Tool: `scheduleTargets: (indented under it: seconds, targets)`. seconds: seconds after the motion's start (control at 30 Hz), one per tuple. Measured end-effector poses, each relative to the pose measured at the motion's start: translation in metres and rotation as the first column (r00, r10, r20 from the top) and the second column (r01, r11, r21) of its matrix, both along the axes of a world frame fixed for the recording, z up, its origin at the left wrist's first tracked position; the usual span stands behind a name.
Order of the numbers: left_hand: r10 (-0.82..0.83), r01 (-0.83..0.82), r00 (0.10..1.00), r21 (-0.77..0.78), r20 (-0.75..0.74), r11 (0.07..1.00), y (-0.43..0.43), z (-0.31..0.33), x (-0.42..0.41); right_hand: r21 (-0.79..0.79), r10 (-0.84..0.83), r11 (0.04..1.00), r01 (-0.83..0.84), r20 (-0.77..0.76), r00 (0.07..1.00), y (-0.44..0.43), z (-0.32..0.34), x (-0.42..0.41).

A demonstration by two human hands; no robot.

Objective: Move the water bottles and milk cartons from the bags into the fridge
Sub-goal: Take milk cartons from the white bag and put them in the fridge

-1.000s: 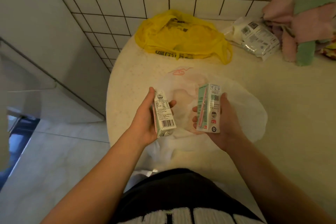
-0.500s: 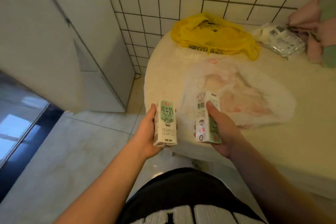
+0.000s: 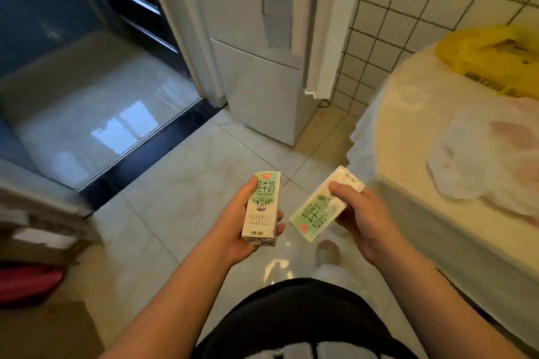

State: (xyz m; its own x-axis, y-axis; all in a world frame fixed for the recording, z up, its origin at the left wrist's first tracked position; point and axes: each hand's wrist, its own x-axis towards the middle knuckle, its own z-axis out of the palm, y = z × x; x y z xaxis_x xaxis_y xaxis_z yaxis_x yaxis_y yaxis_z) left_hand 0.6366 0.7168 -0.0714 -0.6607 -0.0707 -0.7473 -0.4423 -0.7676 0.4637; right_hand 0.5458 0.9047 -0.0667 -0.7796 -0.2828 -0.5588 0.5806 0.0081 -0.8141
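My left hand (image 3: 233, 227) grips a white and green milk carton (image 3: 261, 208), held upright over the tiled floor. A second milk carton (image 3: 319, 211) lies tilted in my right hand (image 3: 363, 220), its top pointing up and right. The white fridge (image 3: 262, 67) stands ahead with its doors closed, against the tiled wall. On the round table (image 3: 408, 137) at the right lie a white plastic bag (image 3: 490, 166) and a yellow plastic bag (image 3: 493, 55). What the bags hold is hidden.
A sliding glass door with a dark threshold (image 3: 140, 160) opens at the left onto a shiny floor. Cardboard (image 3: 43, 329) and a red object (image 3: 26, 283) sit at the lower left. My foot (image 3: 328, 252) is on the pale floor tiles.
I have turned left, away from the table: the bags slid to the right edge and the fridge came into view ahead. Both cartons stay in my hands; the right one has tipped over.
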Motion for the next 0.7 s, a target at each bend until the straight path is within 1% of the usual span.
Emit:
scheduleTargets:
  seconds: [0.1, 0.17, 0.23, 0.3, 0.4, 0.5, 0.6, 0.7]
  targets:
    - [0.138, -0.137, 0.99, -0.066, 0.022, 0.988, -0.033, -0.002, 0.028, 0.019, 0.048, 0.999, -0.048, 0.017, 0.999, -0.043, -0.003, 0.008]
    - [0.228, -0.225, 0.973, -0.09, 0.02, 0.97, -0.052, -0.003, 0.042, -0.014, 0.062, 0.998, -0.061, 0.084, 0.995, -0.071, -0.006, 0.011]
    - [0.312, -0.306, 0.949, -0.105, 0.046, 0.946, -0.072, -0.004, 0.051, -0.085, 0.103, 0.992, -0.091, 0.158, 0.982, -0.096, -0.008, 0.013]
    - [0.363, -0.354, 0.928, -0.106, 0.081, 0.929, -0.091, -0.005, 0.056, -0.168, 0.167, 0.977, -0.131, 0.224, 0.96, -0.121, -0.01, 0.013]
    - [0.424, -0.417, 0.901, -0.087, 0.094, 0.905, -0.128, -0.004, 0.056, -0.316, 0.278, 0.933, -0.17, 0.337, 0.9, -0.169, -0.013, 0.011]
    - [0.451, -0.444, 0.889, -0.088, 0.084, 0.892, -0.168, 0.001, 0.048, -0.417, 0.355, 0.892, -0.175, 0.405, 0.842, -0.219, -0.011, 0.004]
    - [0.475, -0.467, 0.876, -0.102, 0.087, 0.879, -0.214, 0.005, 0.033, -0.437, 0.416, 0.872, -0.22, 0.427, 0.803, -0.271, -0.011, -0.013]
    - [0.49, -0.465, 0.866, -0.199, 0.102, 0.863, -0.256, 0.01, 0.01, -0.378, 0.489, 0.855, -0.354, 0.363, 0.793, -0.324, -0.006, -0.04]
